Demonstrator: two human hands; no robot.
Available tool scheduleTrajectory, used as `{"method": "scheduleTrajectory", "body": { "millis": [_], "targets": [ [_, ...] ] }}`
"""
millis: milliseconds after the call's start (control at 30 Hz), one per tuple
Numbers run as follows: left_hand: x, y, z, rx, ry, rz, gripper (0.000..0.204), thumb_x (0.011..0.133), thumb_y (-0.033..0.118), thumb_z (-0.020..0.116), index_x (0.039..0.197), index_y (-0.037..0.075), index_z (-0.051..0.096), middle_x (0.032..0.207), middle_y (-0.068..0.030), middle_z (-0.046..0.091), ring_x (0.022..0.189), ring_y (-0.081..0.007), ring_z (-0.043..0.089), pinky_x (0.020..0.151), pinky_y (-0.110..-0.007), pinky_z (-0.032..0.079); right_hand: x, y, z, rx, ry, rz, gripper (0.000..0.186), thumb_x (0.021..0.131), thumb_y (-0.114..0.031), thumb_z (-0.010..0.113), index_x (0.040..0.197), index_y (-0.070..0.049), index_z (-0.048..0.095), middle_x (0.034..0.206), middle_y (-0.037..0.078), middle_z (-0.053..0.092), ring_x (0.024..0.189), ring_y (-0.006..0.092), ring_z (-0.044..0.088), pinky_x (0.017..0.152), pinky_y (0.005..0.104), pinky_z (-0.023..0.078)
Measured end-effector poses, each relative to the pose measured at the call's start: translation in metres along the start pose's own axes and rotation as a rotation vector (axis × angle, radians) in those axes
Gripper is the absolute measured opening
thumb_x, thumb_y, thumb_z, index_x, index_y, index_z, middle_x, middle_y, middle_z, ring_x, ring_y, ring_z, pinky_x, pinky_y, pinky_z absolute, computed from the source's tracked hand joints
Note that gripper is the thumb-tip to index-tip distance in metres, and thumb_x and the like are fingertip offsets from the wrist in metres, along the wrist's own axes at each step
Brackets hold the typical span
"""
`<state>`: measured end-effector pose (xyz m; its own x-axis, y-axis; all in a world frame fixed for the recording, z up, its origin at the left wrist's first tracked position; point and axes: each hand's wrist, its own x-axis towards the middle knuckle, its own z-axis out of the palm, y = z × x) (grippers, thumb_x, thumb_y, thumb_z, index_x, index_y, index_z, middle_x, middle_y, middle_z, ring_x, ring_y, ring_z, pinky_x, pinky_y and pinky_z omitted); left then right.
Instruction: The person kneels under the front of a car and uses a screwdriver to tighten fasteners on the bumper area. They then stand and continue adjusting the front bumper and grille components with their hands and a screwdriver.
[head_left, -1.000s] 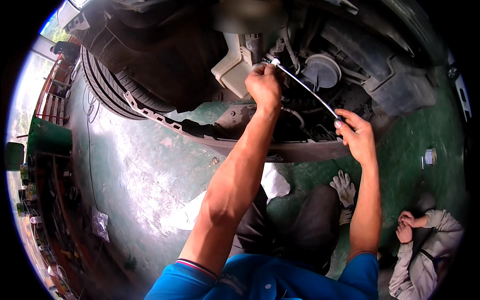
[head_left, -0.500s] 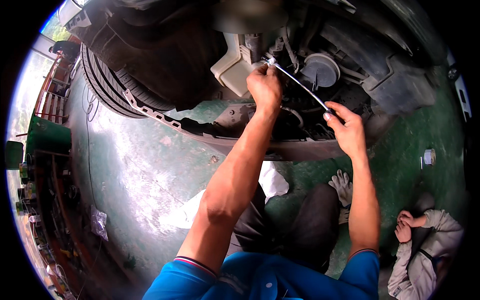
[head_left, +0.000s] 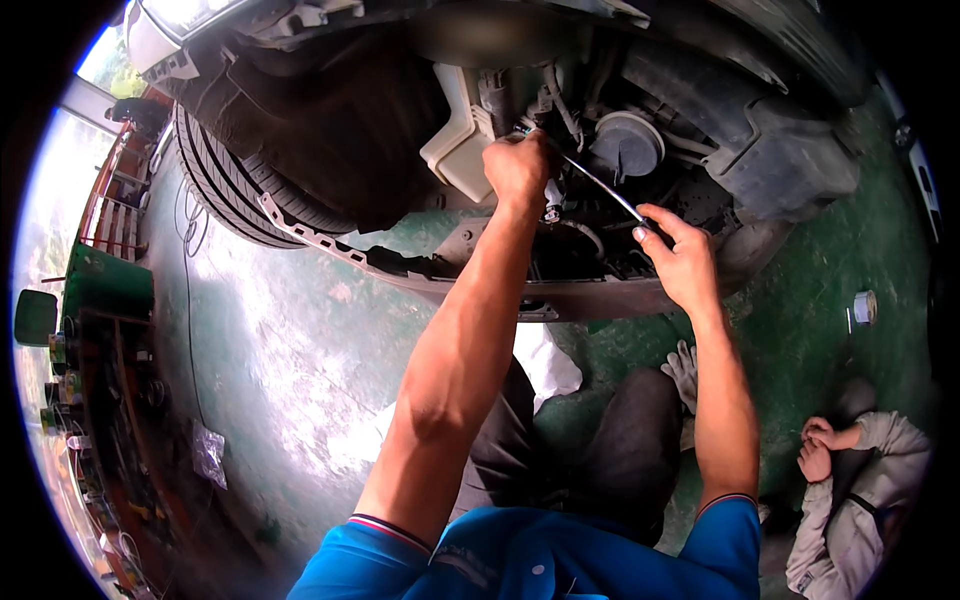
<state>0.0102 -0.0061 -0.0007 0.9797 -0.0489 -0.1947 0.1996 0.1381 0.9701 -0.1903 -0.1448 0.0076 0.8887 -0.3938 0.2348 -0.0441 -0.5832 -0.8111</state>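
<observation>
1. The left hand [head_left: 520, 165] stays clenched on the ratchet wrench [head_left: 598, 188] head, beside the white reservoir [head_left: 455, 140].
2. The right hand [head_left: 680, 262] has swung the handle lower, fingers loosening; the fastener seems to be turning.

I have one view only, from the head camera, a wide fisheye with a black rim and edges that bend outward. It looks forward and down along my forearms, which enter from the lower edge, into the open front of a raised car [head_left: 560, 130] close ahead. The green floor [head_left: 300, 330] fills the left and right, and the tyre [head_left: 225, 195] curves at upper left.
</observation>
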Motion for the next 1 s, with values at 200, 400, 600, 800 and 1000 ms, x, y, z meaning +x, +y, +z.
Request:
{"method": "scheduleTrajectory", "body": {
  "millis": [200, 400, 600, 800, 1000],
  "targets": [
    [-0.016, 0.004, 0.01, -0.469, 0.037, -0.15, 0.013, 0.086, 0.003, 0.061, 0.084, -0.01, 0.057, 0.075, -0.0155, 0.062, 0.058, -0.0251, 0.063, 0.051, -0.034, 0.055, -0.004, 0.004, 0.004, 0.01, 0.021, -0.034, 0.031, 0.086, -0.019, 0.068, 0.113, -0.004, 0.066, 0.087, 0.019, 0.069, 0.073, 0.0323, 0.067, 0.068, 0.0374, 0.05],
    [-0.019, 0.004, 0.009, -0.647, 0.033, -0.258, 0.016, 0.091, 0.005, 0.059, 0.094, -0.011, 0.056, 0.081, -0.0153, 0.062, 0.06, -0.0258, 0.063, 0.054, -0.033, 0.056, -0.004, 0.005, 0.003, 0.019, 0.001, -0.042, 0.032, 0.086, -0.018, 0.068, 0.114, -0.004, 0.066, 0.095, 0.019, 0.069, 0.084, 0.0332, 0.069, 0.074, 0.0368, 0.051],
    [-0.011, -0.002, 0.007, -0.655, -0.003, -0.273, 0.014, 0.092, 0.006, 0.059, 0.093, -0.008, 0.057, 0.08, -0.0134, 0.061, 0.063, -0.0262, 0.063, 0.053, -0.032, 0.054, -0.001, -0.002, -0.007, 0.01, -0.015, -0.068, 0.031, 0.085, -0.008, 0.068, 0.114, 0.001, 0.064, 0.1, 0.016, 0.071, 0.085, 0.0151, 0.068, 0.077, 0.0291, 0.051],
    [-0.006, -0.013, 0.0, -0.557, -0.056, -0.238, 0.013, 0.093, 0.009, 0.06, 0.096, -0.004, 0.059, 0.08, -0.0104, 0.061, 0.068, -0.0243, 0.063, 0.056, -0.032, 0.057, -0.011, -0.008, -0.013, 0.067, -0.047, 0.051, 0.031, 0.086, -0.009, 0.067, 0.116, -0.001, 0.064, 0.089, 0.013, 0.07, 0.077, 0.0123, 0.064, 0.073, 0.0289, 0.05],
    [-0.012, -0.012, 0.004, -0.566, -0.022, -0.184, 0.012, 0.092, 0.007, 0.059, 0.095, -0.004, 0.059, 0.084, -0.011, 0.062, 0.066, -0.022, 0.062, 0.058, -0.033, 0.056, -0.037, -0.003, -0.043, 0.179, -0.068, 0.251, 0.032, 0.087, -0.004, 0.065, 0.118, 0.002, 0.062, 0.091, 0.005, 0.067, 0.073, 0.0078, 0.054, 0.067, 0.0242, 0.047]
  ]
}}
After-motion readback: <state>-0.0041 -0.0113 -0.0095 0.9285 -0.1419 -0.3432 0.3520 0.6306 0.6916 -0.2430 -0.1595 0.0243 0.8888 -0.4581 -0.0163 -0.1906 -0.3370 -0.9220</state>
